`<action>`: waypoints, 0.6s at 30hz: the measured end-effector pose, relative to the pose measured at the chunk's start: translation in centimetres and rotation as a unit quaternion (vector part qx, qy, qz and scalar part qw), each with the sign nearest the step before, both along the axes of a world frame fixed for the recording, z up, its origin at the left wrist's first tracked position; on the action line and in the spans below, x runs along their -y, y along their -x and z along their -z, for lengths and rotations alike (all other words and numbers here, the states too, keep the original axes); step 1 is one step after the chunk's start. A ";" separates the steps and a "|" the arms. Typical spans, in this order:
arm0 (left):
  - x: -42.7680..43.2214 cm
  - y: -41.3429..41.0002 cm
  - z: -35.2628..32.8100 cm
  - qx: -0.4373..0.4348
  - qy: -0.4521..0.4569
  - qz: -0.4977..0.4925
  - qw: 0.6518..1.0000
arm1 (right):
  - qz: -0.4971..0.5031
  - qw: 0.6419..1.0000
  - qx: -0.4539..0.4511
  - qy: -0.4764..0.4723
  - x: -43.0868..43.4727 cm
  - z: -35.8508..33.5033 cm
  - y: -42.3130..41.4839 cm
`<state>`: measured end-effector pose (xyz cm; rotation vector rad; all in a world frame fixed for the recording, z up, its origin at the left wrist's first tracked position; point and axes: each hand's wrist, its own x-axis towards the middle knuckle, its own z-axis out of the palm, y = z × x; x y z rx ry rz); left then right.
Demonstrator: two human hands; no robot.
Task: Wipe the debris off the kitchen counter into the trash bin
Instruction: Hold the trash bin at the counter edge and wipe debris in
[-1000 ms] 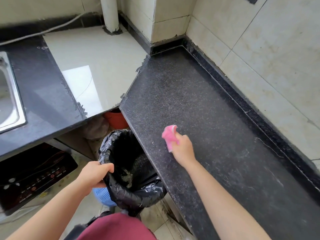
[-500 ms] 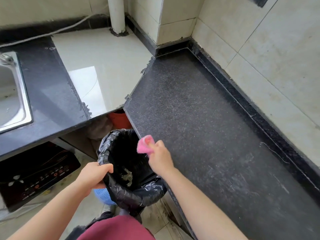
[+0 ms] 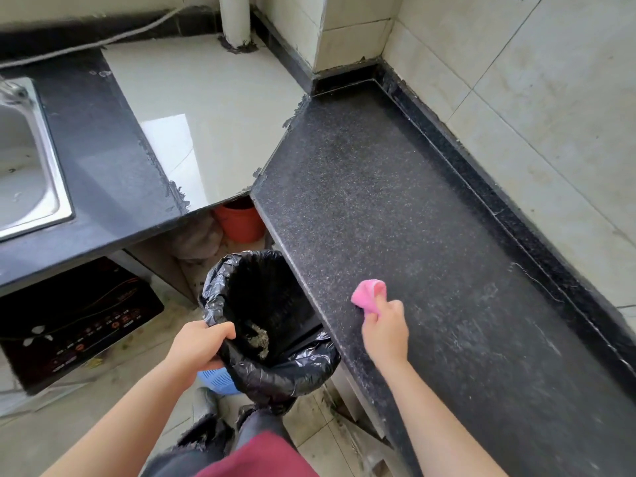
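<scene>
A black speckled kitchen counter (image 3: 395, 208) runs along the tiled wall on the right, dusted with fine pale debris. My right hand (image 3: 385, 330) holds a crumpled pink cloth (image 3: 368, 296) pressed on the counter close to its front edge. Just left of that edge, below counter level, is a blue trash bin (image 3: 218, 382) lined with a black bag (image 3: 275, 370); grey debris lies inside the bag. My left hand (image 3: 199, 347) grips the bag's rim on the bin's left side.
A steel sink (image 3: 24, 160) is set in the black counter at the left. A pale tiled corner surface (image 3: 206, 108) with a white pipe (image 3: 234, 18) lies between both counters. An orange bucket (image 3: 241, 222) stands under the counter, and an induction cooker (image 3: 72, 321) sits low at the left.
My right hand with the pink cloth swept left over the bin's mouth, then came back right onto the counter near its edge. My left hand kept its grip on the bag rim.
</scene>
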<state>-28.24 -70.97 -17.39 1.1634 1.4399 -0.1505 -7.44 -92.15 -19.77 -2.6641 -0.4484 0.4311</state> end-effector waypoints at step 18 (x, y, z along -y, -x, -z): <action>-2.0 32.1 1.6 0.079 0.028 -0.267 0.960 | -0.222 0.915 -0.330 -0.065 -18.5 -2.3 31.4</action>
